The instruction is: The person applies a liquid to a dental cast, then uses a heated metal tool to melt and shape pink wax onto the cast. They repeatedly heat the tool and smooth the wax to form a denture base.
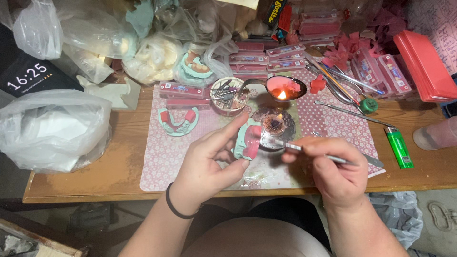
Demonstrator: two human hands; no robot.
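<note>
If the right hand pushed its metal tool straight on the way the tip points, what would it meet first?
Probably the pale green dental cast with pink wax held in the left hand. The right hand aims its thin metal instrument leftward; depth is unclear.

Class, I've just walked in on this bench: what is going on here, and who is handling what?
A person sits at a cluttered wooden table. The left hand holds a pale green dental cast with pink wax. The right hand grips a thin metal tool, its tip at a small burner with a lit flame. Behind it, a spoon of pink wax glows. A green lighter lies to the right.
</note>
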